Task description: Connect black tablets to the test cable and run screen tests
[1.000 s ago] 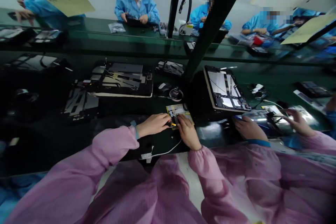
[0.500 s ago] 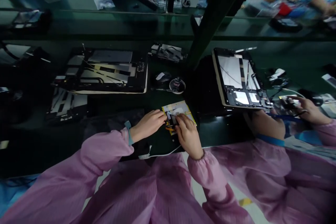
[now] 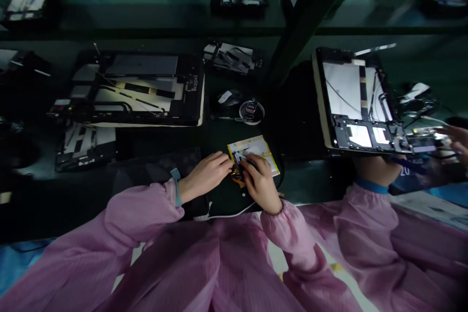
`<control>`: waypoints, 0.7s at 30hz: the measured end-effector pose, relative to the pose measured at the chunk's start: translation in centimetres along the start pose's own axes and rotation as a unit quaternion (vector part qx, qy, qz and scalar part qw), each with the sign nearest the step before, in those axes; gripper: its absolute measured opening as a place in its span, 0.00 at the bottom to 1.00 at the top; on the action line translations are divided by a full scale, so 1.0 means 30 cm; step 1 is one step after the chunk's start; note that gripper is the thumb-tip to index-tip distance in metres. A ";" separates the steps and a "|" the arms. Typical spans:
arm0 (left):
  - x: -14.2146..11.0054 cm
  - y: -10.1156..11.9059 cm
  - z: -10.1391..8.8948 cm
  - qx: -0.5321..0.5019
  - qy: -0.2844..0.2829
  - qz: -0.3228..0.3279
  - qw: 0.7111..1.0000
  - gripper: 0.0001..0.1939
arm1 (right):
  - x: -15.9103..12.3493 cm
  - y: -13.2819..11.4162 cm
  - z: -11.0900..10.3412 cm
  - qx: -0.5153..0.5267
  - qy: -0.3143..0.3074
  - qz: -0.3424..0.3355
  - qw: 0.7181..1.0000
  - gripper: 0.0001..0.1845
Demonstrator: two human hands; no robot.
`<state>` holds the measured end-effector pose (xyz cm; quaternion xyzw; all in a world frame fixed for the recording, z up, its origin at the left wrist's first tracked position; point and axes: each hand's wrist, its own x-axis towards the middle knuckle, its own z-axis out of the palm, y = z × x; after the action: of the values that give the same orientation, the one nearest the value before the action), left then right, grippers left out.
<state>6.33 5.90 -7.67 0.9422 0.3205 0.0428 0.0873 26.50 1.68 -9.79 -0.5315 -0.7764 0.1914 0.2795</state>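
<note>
A flat whitish battery pack point(image 3: 258, 145) with yellow edges lies on the dark bench in front of me. On its left part sits a small dark circuit board point(image 3: 237, 161) with a pale label and an orange strip at its lower end. From the left, my left hand point(image 3: 205, 175) pinches the board's edge with closed fingertips. My right hand point(image 3: 263, 186) is closed from the right, its bent fingers over the board and the pack; the fingertips partly hide what they grip. A white cable point(image 3: 230, 215) runs along the bench edge below my hands.
Opened tablet-like devices point(image 3: 146, 90) are stacked at the left, and another tilted device point(image 3: 351, 92) stands at the right. Behind the pack are a round holder point(image 3: 251, 111) and a black mouse-shaped object point(image 3: 228, 100). A dark post point(image 3: 303, 24) slants upward. A co-worker's arm point(image 3: 376, 170) reaches in at the right.
The view has tipped downward, so the far bench shows less. My hands stay at the board with slightly shifted fingers. At the right, the co-worker's far hand has moved outward.
</note>
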 end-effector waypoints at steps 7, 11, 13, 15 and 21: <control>0.003 0.007 -0.018 0.018 0.009 0.002 1.000 0.11 | -0.003 -0.014 0.015 0.035 0.029 0.019 0.999 0.17; 0.001 0.003 -0.009 0.004 0.009 -0.004 1.000 0.12 | 0.000 -0.026 0.016 0.043 0.033 0.028 0.998 0.17; 0.002 0.002 -0.005 -0.006 0.007 -0.008 1.000 0.12 | 0.001 -0.030 0.015 0.046 0.031 0.032 0.998 0.17; 0.003 0.003 -0.005 -0.009 0.002 -0.011 1.000 0.12 | 0.003 -0.034 0.017 0.048 0.029 0.038 0.998 0.17; 0.001 0.003 -0.016 0.009 0.000 -0.007 1.000 0.13 | 0.006 -0.040 0.026 0.046 0.033 0.040 0.998 0.17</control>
<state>6.34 5.92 -7.17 0.9409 0.3270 0.0390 0.0789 25.11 1.42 -9.64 -0.5547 -0.7351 0.2205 0.3213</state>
